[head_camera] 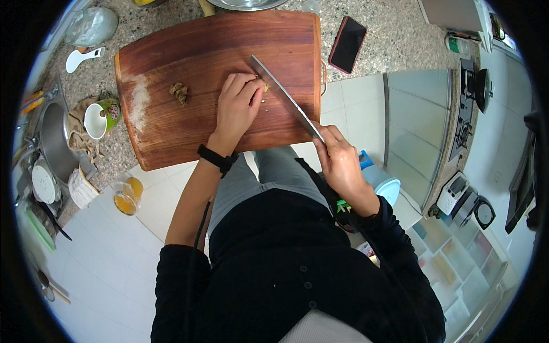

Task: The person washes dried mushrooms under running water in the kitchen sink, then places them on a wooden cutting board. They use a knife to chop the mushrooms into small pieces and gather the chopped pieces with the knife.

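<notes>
A wooden cutting board (197, 55) lies on the speckled stone counter in front of me. My right hand (341, 158) grips the handle end of a wide-bladed kitchen knife (286, 96), its blade slanting across the board's right part. Curled fingers of my left hand (240, 100) press on a small yellowish piece of food (266, 87) beside the blade; most of the piece is hidden under them. Tiny bits lie near the fingertips. Farther left on the board sits a brown, wrinkled lump of food (179, 93). A pale, dusty-looking patch marks the board's left end.
Right of the board lies a phone (347, 45). At the left stand a green-and-white cup (96, 121), a white spoon (81, 58), a glass jar (95, 26), a brown cloth (77, 122) and a sink (55, 141). A metal bowl's rim (246, 6) shows behind the board.
</notes>
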`<state>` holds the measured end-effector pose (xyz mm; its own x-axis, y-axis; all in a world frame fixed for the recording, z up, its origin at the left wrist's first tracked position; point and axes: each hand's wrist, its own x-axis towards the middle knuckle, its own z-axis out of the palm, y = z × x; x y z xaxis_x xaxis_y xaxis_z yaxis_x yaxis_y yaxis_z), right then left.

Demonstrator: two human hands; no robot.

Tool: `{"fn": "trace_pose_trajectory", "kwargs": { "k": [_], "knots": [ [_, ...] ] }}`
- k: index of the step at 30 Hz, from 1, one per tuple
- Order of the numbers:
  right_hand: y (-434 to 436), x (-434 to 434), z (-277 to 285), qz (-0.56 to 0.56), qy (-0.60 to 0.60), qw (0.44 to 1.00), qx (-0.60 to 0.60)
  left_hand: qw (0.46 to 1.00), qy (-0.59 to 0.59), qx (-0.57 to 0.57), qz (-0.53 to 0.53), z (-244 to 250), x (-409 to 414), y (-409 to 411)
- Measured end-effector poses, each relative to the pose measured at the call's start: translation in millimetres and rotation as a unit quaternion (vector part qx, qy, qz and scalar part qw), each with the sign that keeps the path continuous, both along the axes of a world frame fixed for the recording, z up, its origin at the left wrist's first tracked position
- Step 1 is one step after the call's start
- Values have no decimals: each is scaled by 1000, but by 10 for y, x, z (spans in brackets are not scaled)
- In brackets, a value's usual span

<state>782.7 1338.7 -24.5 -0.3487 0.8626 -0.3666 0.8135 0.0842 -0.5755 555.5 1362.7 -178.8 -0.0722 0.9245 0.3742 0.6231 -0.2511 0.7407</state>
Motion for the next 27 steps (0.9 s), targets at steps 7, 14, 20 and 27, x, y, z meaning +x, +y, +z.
{"fn": "trace_pose_trajectory", "kwargs": {
  "k": [7,14,20,27],
  "knots": [
    [-113,-68,-101,-18,-26,999,5,999,-36,-23,-7,-60,51,29],
    [-220,-96,-210,23,-116,993,1,999,-40,-32,-15,-46,44,36],
    [-198,-157,-170,36,-152,987,-42,999,-22,-22,-18,31,53,85],
    [-212,-134,-267,42,-168,982,-70,999,-29,-27,-24,-2,37,65]
  ]
}}
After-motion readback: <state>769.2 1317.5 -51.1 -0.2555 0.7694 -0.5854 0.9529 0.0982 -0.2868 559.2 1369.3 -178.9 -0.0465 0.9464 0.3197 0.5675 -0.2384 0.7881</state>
